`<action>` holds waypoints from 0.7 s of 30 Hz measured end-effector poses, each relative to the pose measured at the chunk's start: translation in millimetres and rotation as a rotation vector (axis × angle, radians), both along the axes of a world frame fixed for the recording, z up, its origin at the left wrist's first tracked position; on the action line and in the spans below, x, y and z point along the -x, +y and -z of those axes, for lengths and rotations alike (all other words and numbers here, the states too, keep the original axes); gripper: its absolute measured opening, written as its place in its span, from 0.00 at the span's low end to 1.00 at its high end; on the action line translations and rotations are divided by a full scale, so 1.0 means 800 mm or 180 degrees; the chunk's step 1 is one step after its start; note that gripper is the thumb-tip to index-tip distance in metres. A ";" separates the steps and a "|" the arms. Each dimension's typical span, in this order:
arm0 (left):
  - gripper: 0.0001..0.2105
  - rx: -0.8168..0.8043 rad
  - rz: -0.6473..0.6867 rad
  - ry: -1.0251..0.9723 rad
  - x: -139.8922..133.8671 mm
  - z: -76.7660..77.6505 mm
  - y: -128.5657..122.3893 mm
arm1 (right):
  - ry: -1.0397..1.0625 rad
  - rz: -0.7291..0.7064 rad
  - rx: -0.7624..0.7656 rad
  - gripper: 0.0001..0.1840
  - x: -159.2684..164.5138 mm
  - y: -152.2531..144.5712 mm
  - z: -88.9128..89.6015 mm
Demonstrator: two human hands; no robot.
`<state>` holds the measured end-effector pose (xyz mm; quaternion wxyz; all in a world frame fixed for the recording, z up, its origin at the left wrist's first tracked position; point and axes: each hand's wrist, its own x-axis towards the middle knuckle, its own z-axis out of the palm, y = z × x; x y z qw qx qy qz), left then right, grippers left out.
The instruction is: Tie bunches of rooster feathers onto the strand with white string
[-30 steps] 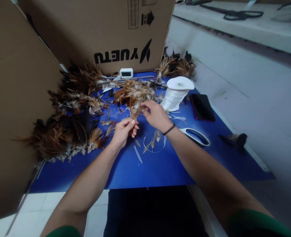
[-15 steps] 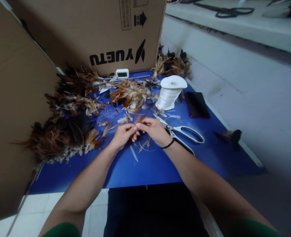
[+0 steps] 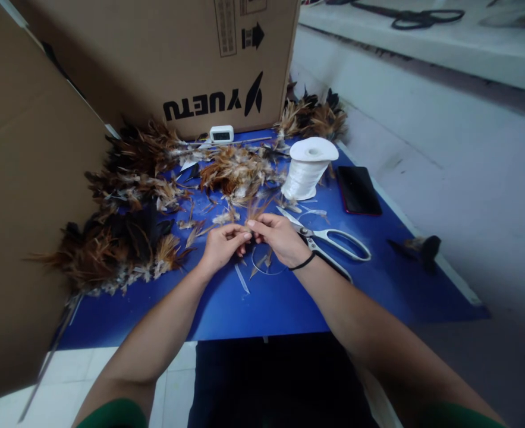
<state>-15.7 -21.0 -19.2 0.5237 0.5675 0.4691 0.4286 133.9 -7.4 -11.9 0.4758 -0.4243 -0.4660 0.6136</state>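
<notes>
My left hand (image 3: pixel 225 245) and my right hand (image 3: pixel 280 238) meet above the blue table (image 3: pixel 262 312), fingertips pinched close together. Brown feathers (image 3: pixel 255 209) stick up from between the fingers; their lower ends are hidden by the fingers. A thin pale ribbon loop (image 3: pixel 269 272) hangs or lies just below my hands. White-handled scissors (image 3: pixel 333 242) lie with blades partly spread, beside my right wrist. Behind them stands a spool of white ribbon (image 3: pixel 307 175). A pile of brown and white feathers (image 3: pixel 233 172) lies beyond my hands.
Feather bundles (image 3: pixel 119 244) line the left side, against a cardboard box (image 3: pixel 226 71). A small white digital clock (image 3: pixel 222 134) stands at the back. To the right lie a dark phone (image 3: pixel 358 190) and a loose dark feather piece (image 3: pixel 423 249). Black scissors (image 3: pixel 427 19) rest on a ledge.
The feathers stand up more visibly between my fingers, and my fingertips have shifted slightly apart. Otherwise the table looks the same, with a slight shift of the view.
</notes>
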 end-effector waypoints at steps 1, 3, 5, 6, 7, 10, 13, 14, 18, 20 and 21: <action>0.12 -0.0037 -0.0014 0.0075 0.000 0.000 0.000 | -0.0017 -0.0007 -0.0008 0.15 0.000 0.000 0.000; 0.13 -0.0070 -0.0010 0.0199 0.001 0.000 0.000 | -0.0052 -0.0017 0.0001 0.15 0.001 -0.001 -0.001; 0.14 -0.0085 0.0015 0.0264 0.001 0.000 -0.001 | -0.0086 -0.0010 0.0020 0.15 0.001 -0.001 -0.001; 0.14 -0.0091 0.0022 0.0275 0.001 0.000 -0.001 | -0.0103 -0.0004 0.0026 0.15 0.001 -0.001 -0.001; 0.15 -0.0093 0.0024 0.0278 0.001 0.000 -0.001 | -0.0117 0.0001 0.0032 0.15 0.000 -0.001 -0.002; 0.15 -0.0078 0.0059 0.0257 0.001 -0.001 -0.002 | -0.0128 0.0002 0.0059 0.16 0.000 -0.001 -0.002; 0.16 -0.0056 0.0160 0.0221 0.002 -0.001 -0.003 | -0.0096 -0.0042 0.0057 0.16 -0.001 -0.001 -0.003; 0.16 -0.0055 0.0198 0.0209 0.002 -0.001 -0.003 | -0.0090 -0.0056 0.0049 0.17 -0.001 -0.001 -0.003; 0.16 -0.0038 0.0252 0.0178 0.003 -0.001 -0.003 | -0.0142 -0.0058 -0.0009 0.16 0.000 -0.002 -0.003; 0.16 -0.0039 0.0180 0.0212 0.002 -0.002 -0.003 | -0.0214 -0.0044 -0.0081 0.15 0.001 -0.002 -0.004; 0.16 -0.0044 0.0138 0.0240 0.002 -0.002 -0.003 | -0.0256 -0.0033 -0.0112 0.15 0.001 -0.002 -0.004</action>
